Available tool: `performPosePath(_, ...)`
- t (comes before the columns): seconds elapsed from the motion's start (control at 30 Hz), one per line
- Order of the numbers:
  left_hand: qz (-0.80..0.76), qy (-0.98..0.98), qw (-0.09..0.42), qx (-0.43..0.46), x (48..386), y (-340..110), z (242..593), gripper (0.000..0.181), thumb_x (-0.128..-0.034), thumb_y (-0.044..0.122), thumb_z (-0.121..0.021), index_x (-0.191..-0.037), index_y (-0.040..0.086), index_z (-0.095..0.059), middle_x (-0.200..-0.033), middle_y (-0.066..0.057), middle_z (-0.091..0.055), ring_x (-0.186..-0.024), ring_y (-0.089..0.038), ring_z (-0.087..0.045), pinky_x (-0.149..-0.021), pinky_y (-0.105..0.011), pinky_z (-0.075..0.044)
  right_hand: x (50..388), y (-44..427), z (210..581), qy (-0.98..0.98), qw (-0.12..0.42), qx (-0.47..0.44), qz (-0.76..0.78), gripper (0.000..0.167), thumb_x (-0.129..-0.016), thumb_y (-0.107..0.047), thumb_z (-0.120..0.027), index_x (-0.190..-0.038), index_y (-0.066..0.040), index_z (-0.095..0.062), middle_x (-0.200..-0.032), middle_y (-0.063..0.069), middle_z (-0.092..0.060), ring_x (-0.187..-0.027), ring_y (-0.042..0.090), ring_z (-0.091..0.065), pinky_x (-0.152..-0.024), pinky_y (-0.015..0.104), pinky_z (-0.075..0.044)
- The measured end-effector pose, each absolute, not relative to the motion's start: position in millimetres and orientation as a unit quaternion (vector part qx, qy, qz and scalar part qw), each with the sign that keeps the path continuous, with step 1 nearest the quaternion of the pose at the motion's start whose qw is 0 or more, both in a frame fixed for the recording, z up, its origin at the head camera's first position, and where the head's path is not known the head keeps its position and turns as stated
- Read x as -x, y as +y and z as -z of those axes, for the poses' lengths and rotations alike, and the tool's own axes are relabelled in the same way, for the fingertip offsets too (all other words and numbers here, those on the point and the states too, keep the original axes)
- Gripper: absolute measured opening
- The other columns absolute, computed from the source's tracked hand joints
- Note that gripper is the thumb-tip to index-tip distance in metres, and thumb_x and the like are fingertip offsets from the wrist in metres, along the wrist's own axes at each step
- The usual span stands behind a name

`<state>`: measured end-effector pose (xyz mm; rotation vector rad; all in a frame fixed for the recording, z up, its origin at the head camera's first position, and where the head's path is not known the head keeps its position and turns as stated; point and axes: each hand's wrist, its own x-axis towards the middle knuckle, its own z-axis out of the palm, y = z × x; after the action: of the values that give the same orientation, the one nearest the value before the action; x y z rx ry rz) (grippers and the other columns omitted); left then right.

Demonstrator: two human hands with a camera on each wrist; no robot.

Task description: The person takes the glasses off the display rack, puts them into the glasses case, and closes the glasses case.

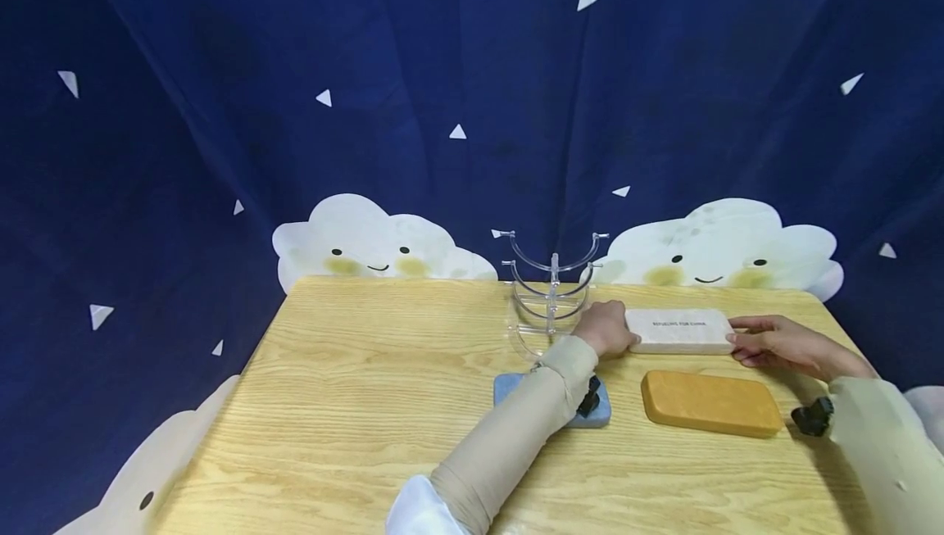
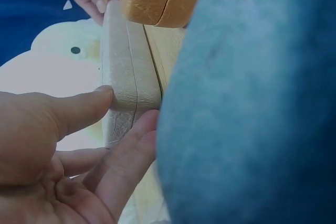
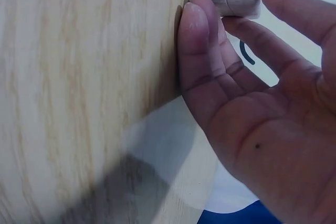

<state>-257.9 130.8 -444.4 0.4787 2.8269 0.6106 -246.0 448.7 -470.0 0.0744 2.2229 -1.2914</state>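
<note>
A long white glasses case (image 1: pixel 680 332) with printed dark lettering lies at the right rear of the table, held at both ends. My left hand (image 1: pixel 608 328) pinches its left end, and the left wrist view shows the thumb and fingertips on either side of the case's seam (image 2: pixel 132 66). At the opposite end, my right hand (image 1: pixel 785 345) grips the case between thumb and fingers. In front of it lies an orange glasses case (image 1: pixel 710 402). My left forearm passes over a blue glasses case (image 1: pixel 509 387), hiding its middle.
A clear plastic rack (image 1: pixel 553 293) with curved arms stands at the table's back edge, just left of my left hand. The wooden table (image 1: pixel 354 404) extends to the left. Behind it hangs a dark blue curtain (image 1: pixel 442 52) with clouds and white triangles.
</note>
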Motion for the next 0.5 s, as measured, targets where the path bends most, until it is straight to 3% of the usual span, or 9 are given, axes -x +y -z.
performPosePath(0.33,-0.245,0.938,0.136,-0.203,261,116,445,0.029,-0.0971,0.042,-0.071,-0.089,0.014,-0.066,-0.088,0.004,-0.071,-0.073,-0.010,-0.057,-0.064,-0.020,-0.043,247,443,469,0.862,0.258,-0.021,0.436,0.075,-0.107,-0.026,-0.060,-0.154,0.020,-0.023,-0.106,0.002,-0.072,-0.088,0.008,-0.070,-0.080,0.027,-0.064)
performPosePath(0.43,-0.261,0.928,0.147,-0.224,259,110,439,0.032,-0.0985,0.045,-0.069,-0.095,0.013,-0.068,-0.095,0.003,-0.073,-0.079,-0.011,-0.062,-0.067,-0.021,-0.047,246,445,464,0.885,0.239,-0.027,0.400,0.075,-0.107,-0.032,-0.059,-0.152,0.020,-0.027,-0.106,0.005,-0.074,-0.088,0.009,-0.070,-0.078,0.026,-0.063)
performPosePath(0.5,-0.276,0.921,0.159,-0.225,256,105,436,0.040,-0.0990,0.048,-0.067,-0.114,0.012,-0.070,-0.113,0.003,-0.075,-0.098,-0.011,-0.068,-0.080,-0.021,-0.053,243,446,461,0.898,0.220,-0.035,0.379,0.074,-0.107,-0.036,-0.057,-0.150,0.019,-0.032,-0.105,0.004,-0.074,-0.085,0.008,-0.069,-0.075,0.026,-0.062)
